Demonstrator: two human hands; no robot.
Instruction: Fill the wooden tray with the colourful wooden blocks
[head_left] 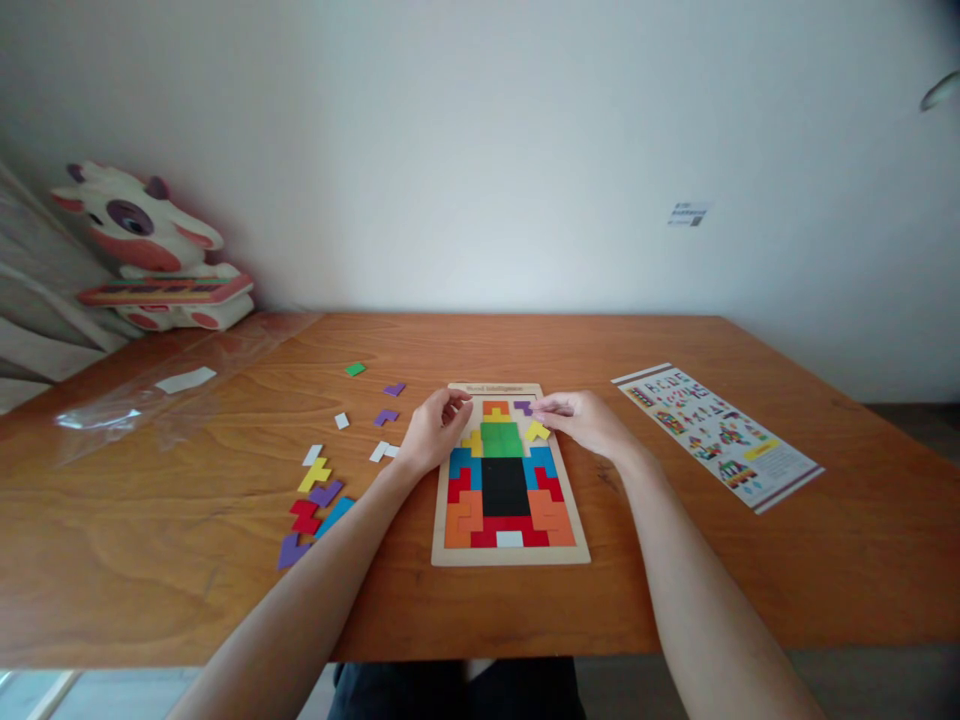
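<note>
A wooden puzzle board (513, 556) lies in front of me, partly filled with coloured block pieces around a black rectangle (504, 487). My right hand (577, 418) is over its upper right part, thumb and fingers pinched at the edge of a purple puzzle piece (523, 408). Just below those fingertips a yellow puzzle piece (538, 431) sits at a slant. Over the upper left edge of the board is my left hand (435, 432), fingers loosely curled and apart, with nothing visible in them. Green pieces (501, 440) fill the board's upper middle.
Loose pieces lie left of the board, among them a yellow one (315, 475), a red one (305, 517) and a green one (355, 369). A printed pattern sheet (720, 435) is on the right. Clear plastic wrap (112, 405) and a cow toy keyboard (169, 290) stand back left.
</note>
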